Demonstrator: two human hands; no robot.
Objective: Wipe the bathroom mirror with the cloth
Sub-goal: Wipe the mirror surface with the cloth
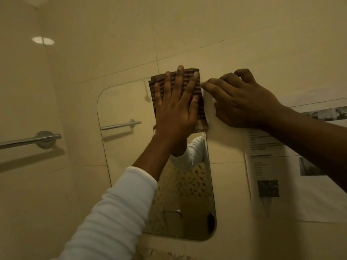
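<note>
A: Where is the cloth to be found?

B: It is pressed flat against the top right corner of the mirror by the left hand. The fingers are straight and spread, with nothing curled round the fabric. Its upper edge is lapped over onto the tiled wall.

A: And the other hand?

B: The right hand is rested on the wall just beside the cloth, fingers loosely bent. Nothing is seen held in it.

A: What could be spoiled from here?

B: With only a flat palm on it, the cloth could be bunched or left behind if pressure is eased mid-stroke. Most of the glass below looks unwiped, so streaks could be left where strokes are not overlapped. The paper sheet under the right wrist could be dragged loose if weight is shifted onto it.
</note>
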